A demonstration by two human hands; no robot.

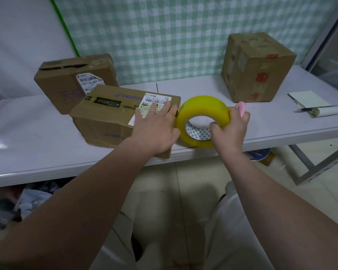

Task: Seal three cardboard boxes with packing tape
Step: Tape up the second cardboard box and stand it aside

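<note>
Pressing our left hand flat on the Decathlon box at the table front, our right hand gripping the yellow tape roll just beside its right end, rear box labelled 15H-159-A03-210.

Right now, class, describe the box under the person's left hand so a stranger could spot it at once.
Look along the pale table to its front edge. There lies a low, flat brown cardboard box under the left hand, beside a yellow roll of packing tape. Only it bears blue Decathlon lettering.
</note>
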